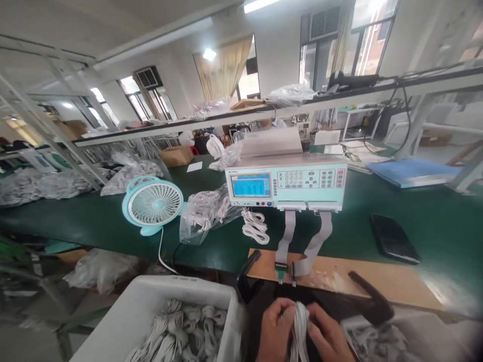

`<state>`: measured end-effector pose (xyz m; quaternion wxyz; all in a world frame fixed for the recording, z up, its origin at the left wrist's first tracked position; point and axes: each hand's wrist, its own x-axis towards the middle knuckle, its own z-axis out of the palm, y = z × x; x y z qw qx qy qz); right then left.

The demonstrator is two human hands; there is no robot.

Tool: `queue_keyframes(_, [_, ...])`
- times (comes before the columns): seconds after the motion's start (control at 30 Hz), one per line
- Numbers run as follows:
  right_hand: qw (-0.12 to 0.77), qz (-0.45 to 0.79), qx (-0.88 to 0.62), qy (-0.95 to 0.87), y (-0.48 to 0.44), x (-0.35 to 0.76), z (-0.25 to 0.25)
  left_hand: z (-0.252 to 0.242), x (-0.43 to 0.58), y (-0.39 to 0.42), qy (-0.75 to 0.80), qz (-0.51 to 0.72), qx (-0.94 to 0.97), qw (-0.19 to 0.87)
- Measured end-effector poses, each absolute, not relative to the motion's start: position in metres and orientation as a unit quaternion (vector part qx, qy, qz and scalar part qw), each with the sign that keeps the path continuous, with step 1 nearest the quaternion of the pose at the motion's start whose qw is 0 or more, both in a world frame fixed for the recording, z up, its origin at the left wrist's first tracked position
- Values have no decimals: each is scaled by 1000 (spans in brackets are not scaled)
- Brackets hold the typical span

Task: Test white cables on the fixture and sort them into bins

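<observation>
Between my two hands, low in the head view, is a bundle of white cable (300, 327), held upright below the table edge. My left hand (275, 327) grips it from the left with thumb and fingers closed. From the right, the fingers of my right hand (327, 336) press against the same bundle. Its lower end runs out of the picture. Just beyond my hands, two grey ribbon cables (289, 234) end in small connectors on a wooden board (339, 274). They hang from a light-blue test instrument (287, 183) with a lit screen.
A white bin (181, 284) of cable bundles stands at left, a bag of pale pieces (381, 342) at right. Black clamps (247, 274) grip the board. On the green table (219, 251) are a fan (158, 203), bagged cables (206, 211), a phone (394, 239) and a blue folder (411, 171).
</observation>
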<state>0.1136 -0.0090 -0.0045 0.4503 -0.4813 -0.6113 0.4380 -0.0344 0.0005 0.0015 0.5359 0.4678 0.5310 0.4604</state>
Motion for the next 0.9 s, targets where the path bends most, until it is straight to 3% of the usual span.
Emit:
queue_keyframes(0.13, [463,419,-471,-623,6,117,4,13,-47,11,455,365,464,666])
queue_keyframes(0.67, [499,540,-494,-465,22,94,-21,14,-53,23,439,381,464,668])
queue_keyframes(0.9, [502,557,-495,-439,23,93,-13,8,-59,23,410,367,371,748])
